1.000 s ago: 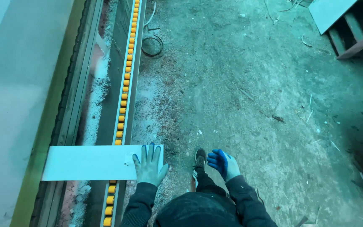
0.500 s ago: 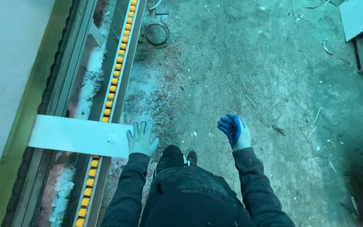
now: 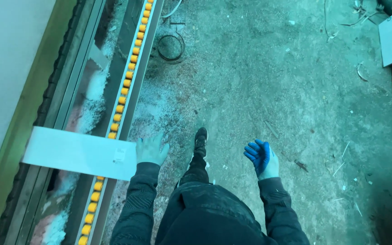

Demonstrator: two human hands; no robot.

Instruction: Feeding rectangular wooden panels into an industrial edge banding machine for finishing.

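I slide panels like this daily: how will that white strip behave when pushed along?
The white panel strip looks flat and unsagging across the yellow roller track, so probably stiff. On rollers it likely glides easily. The left hand touches only one end, so it may swivel.

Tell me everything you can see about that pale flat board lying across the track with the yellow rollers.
The board is a long, thin, pale rectangular panel with a smooth surface and a small label near its right end. It lies flat, crosswise over the rail of yellow rollers and the machine bed, slightly slanted. The left hand, gloved, rests against its right end.
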